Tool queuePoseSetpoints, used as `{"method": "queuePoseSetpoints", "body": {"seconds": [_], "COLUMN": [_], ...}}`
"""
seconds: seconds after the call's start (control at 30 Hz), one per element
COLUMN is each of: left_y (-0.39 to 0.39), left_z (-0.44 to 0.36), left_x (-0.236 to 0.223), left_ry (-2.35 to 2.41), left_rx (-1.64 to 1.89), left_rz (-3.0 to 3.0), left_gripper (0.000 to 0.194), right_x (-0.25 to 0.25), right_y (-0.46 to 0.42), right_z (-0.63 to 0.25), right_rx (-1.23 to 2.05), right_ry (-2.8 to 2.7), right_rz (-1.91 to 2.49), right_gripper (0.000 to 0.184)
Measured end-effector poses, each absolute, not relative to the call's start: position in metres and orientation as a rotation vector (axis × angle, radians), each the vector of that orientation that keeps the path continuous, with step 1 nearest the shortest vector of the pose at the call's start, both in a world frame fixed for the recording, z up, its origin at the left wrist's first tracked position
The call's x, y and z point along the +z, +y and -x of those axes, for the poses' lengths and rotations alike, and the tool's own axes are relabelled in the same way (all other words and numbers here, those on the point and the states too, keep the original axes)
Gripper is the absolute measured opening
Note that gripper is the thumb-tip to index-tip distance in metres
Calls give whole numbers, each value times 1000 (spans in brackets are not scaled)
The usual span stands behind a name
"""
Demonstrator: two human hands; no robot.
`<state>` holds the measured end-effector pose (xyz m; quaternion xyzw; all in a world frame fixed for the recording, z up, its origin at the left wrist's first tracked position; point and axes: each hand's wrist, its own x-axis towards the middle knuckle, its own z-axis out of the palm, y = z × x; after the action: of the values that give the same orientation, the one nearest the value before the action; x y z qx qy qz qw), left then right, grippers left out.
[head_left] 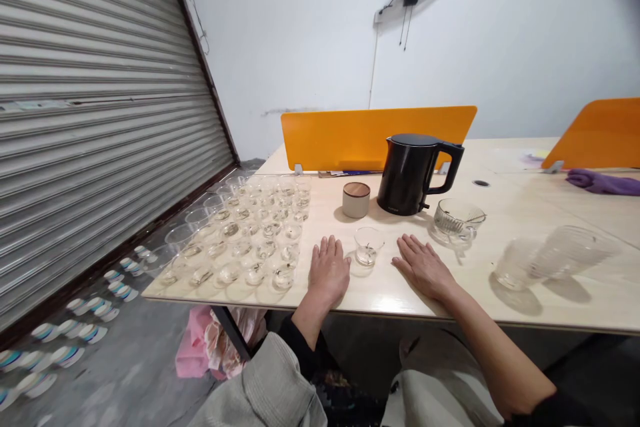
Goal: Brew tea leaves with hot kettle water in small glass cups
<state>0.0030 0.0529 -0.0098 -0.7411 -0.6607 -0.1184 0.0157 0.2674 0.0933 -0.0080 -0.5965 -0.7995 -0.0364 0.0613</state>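
My left hand (329, 272) lies flat on the table, palm down, fingers stretched forward and holding nothing. My right hand (425, 267) also rests flat on the tabletop, its fingers pointing up and left. Between them stands a small clear plastic cup (369, 245) with some dark bits, perhaps tea leaves, at its bottom; neither hand grips it. Behind that cup are a grey canister with a wooden lid (356, 200) and a black electric kettle (407, 173). To the right of the kettle, a ribbed glass cup (459, 215) holds a thin dark stick-like thing.
Many clear cups (255, 233) with dark bits fill the table's left side. Stacked clear cups (555, 257) lie on their side at right. An orange divider (340, 140) stands behind; a purple cloth (603, 181) lies far right. Paper cups (93, 317) stand on the floor.
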Motion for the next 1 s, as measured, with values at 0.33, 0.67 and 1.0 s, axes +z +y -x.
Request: {"method": "queuePoseSetpoints", "body": {"seconds": [0.33,0.67,1.0], "left_y": [55,56,55], "left_z": [-3,-2,-2], "left_x": [-11,-11,-11], "left_ry": [-2073,-2086,-2082], "left_rx": [-400,-425,-407], "left_rz": [2318,2324,2317], "left_gripper": [60,60,60], "right_x": [-13,-11,-9], "right_y": [97,96,95], "right_z": [-271,-269,-269], "right_rx": [-139,-124,-111], "right_ry": [-2408,-2417,-2429], "right_rz": [1786,1781,1802], "right_gripper": [69,71,71]}}
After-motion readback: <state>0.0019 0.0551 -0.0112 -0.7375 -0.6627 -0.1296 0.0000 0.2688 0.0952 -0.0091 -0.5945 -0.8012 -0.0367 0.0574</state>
